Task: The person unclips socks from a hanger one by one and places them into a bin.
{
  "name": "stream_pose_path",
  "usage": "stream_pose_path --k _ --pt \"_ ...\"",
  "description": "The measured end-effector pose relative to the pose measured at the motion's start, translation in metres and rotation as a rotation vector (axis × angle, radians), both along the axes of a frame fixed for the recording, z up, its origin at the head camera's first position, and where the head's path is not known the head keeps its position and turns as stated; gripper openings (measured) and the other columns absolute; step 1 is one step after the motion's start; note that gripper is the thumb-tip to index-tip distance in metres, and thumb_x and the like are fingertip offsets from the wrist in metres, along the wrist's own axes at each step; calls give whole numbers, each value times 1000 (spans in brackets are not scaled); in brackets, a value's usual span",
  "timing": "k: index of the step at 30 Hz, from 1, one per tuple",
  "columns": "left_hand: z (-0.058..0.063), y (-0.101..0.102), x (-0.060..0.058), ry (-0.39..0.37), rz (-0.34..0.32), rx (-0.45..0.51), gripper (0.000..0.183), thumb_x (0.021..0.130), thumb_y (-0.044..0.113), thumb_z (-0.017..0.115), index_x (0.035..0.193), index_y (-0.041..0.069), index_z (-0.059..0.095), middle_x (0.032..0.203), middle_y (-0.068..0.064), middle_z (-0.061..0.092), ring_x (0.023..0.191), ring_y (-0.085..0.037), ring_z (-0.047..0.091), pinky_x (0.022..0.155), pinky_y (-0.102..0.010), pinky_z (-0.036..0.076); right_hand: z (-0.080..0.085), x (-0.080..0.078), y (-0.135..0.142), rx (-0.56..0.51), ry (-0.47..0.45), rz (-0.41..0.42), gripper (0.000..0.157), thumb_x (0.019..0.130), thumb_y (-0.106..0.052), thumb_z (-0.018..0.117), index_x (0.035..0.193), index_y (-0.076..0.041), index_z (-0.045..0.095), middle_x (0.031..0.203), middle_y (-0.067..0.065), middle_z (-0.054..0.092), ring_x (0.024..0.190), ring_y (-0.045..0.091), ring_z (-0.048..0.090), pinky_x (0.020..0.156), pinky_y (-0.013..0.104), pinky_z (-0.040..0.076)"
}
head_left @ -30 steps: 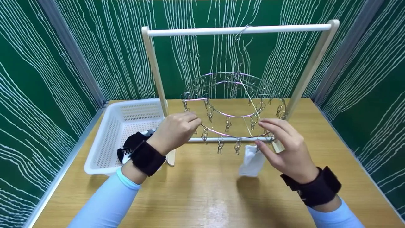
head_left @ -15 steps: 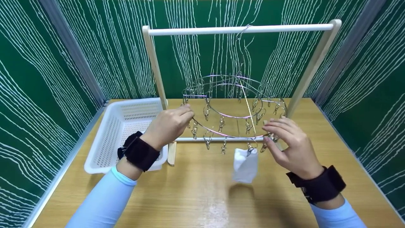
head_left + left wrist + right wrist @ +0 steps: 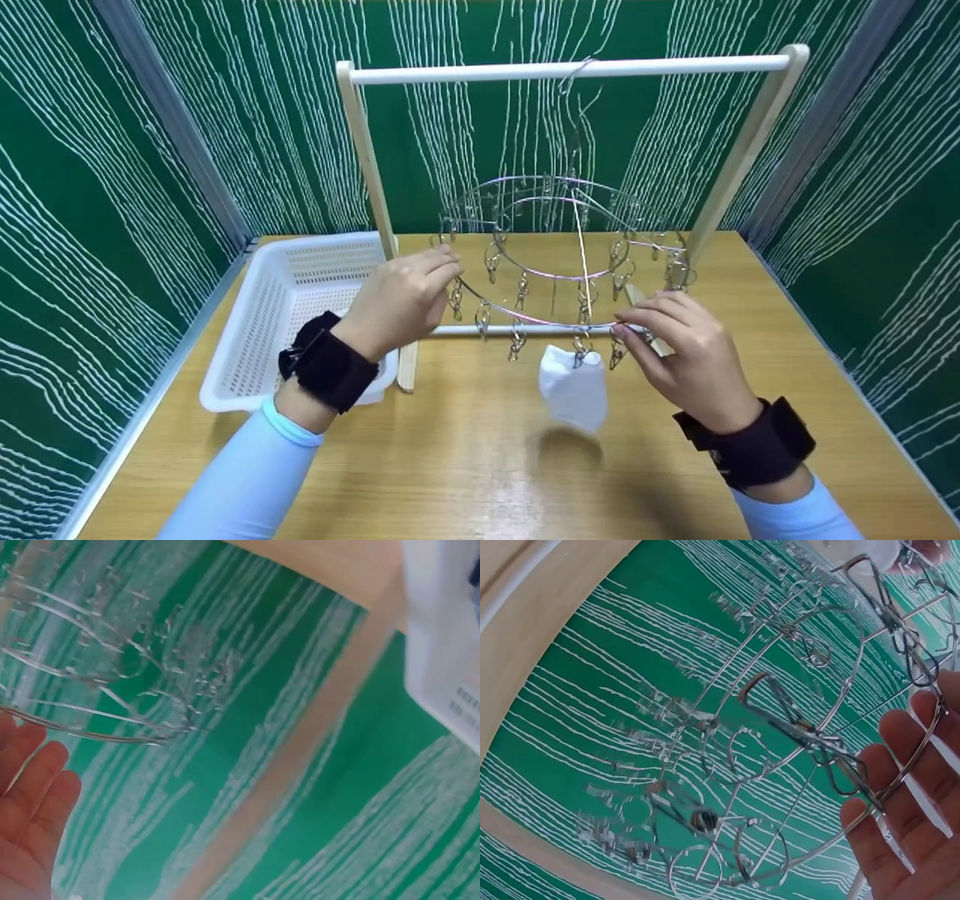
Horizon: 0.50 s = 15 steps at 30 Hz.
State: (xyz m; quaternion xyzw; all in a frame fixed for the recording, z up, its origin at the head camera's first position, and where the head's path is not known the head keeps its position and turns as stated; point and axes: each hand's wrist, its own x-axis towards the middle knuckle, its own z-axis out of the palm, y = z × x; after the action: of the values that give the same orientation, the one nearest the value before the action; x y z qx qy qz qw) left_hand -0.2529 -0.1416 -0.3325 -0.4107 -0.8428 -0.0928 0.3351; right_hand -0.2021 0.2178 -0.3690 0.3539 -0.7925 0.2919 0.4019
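Observation:
A round wire clip hanger (image 3: 525,318) with two rings and several metal clips hangs by its hook from the rack's top bar (image 3: 480,73). At the hanger's left front my left hand (image 3: 409,300) pinches the outer ring; the thumb is hidden in the head view. At the right front my right hand (image 3: 686,352) pinches the same ring between thumb and fingers. One clip (image 3: 802,727) shows beside these fingers in the right wrist view. From a front clip, between both hands, hangs a white sock (image 3: 574,394).
At the left, a white perforated basket (image 3: 225,375) holds black cloth (image 3: 319,330), partly hidden behind my left wrist. The rack's wooden uprights (image 3: 366,157) stand on either side of the hanger, on a wooden table (image 3: 465,465). Green walls with white streaks surround it.
The hanger has turned, its front clips and the white sock moving left. My left hand has shifted slightly left, and my right fingers have come together on the ring.

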Motion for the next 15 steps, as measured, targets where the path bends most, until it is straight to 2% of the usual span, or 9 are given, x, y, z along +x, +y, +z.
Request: stream_pose_path --k 2,4,8,10,12,15 --pt "0 7 5 10 -22 -7 24 96 -1 67 117 -1 78 121 -19 80 117 -32 78 103 -41 63 0 1 -2 8 6 -16 42 110 -39 64 99 -4 83 91 10 81 87 30 68 96 25 50" --pt "1 14 10 16 -49 -13 22 98 5 71 118 1 78 121 -18 80 117 -32 78 104 -41 62 0 2 -5 14 10 -31 40 109 -38 65 98 -4 83 90 10 81 85 29 67 87 31 50" --pt "-2 28 17 58 -76 -43 23 102 16 74 121 4 80 120 -15 81 116 -30 79 103 -40 63 -1 2 -10 16 12 -49 14 98 -17 79 98 -4 83 88 10 80 81 28 63 78 35 46" --pt "-5 33 17 95 -72 -62 21 103 14 72 120 5 80 118 -13 82 114 -28 80 102 -39 63 -2 3 -12 12 12 -54 8 91 -7 82 97 -4 83 88 10 79 81 29 62 77 35 44" --pt "-7 36 16 131 -72 -76 18 102 10 72 117 5 81 115 -11 83 110 -26 81 99 -38 64 -3 3 -14 6 10 -56 10 87 -3 83 97 -3 83 88 11 79 81 29 63 77 36 45" --pt "-10 37 13 173 -72 -78 15 99 4 74 112 6 83 107 -8 84 100 -22 82 93 -34 66 -4 4 -17 -2 8 -56 9 93 -11 81 97 -3 83 89 11 80 82 31 64 78 36 46"
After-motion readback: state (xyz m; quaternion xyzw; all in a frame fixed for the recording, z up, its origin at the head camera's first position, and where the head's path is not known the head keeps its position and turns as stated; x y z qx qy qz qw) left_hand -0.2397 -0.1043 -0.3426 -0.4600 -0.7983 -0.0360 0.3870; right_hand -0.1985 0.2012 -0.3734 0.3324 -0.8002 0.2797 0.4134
